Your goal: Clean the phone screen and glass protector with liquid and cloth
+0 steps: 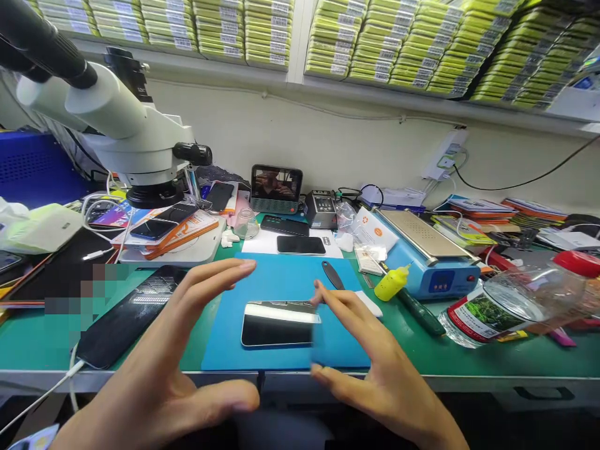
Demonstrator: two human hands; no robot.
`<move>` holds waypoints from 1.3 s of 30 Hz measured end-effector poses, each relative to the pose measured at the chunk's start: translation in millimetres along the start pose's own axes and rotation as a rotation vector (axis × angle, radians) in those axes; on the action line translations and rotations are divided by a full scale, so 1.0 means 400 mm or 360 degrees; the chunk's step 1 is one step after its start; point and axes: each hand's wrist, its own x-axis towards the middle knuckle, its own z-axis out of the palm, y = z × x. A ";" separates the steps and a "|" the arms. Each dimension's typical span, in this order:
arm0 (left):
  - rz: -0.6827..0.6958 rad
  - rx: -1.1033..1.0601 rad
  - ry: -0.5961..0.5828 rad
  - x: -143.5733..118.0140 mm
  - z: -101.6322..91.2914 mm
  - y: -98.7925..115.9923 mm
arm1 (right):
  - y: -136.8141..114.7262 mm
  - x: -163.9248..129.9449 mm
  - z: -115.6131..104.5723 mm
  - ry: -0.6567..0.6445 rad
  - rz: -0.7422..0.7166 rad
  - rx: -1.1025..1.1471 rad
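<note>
My left hand [169, 350] is raised over the front of the bench, fingers and thumb spread with nothing between them. A smartphone [276, 334] lies flat on the blue mat [225, 337], its dark screen facing up with a white reflection along the top. Over the phone's right end, my right hand [375, 356] pinches what looks like a clear thin sheet [319, 340] between fingertips and thumb; its left edge shows as a faint upright line. Behind that hand a dark-handled pry tool [332, 275] rests on the mat.
A microscope [131, 137] stands at back left. To the left lies a large black phone [131, 312] with a white cable. On the right are a yellow bottle [392, 283], a blue heating machine [440, 281] and a clear red-capped jar [510, 306]. Another phone [300, 245] lies behind the mat.
</note>
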 end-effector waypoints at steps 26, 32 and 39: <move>-0.0292 -0.0169 -0.0305 0.001 0.086 -0.141 | 0.118 0.059 0.036 -0.0023 -0.0335 -0.0298; -0.0294 0.0026 -0.0457 -0.011 0.112 -0.174 | 0.158 0.061 0.052 -0.0037 -0.0197 -0.0205; -0.0353 0.0140 -0.0636 -0.009 0.110 -0.190 | 0.194 0.059 0.063 -0.0150 -0.0127 -0.0229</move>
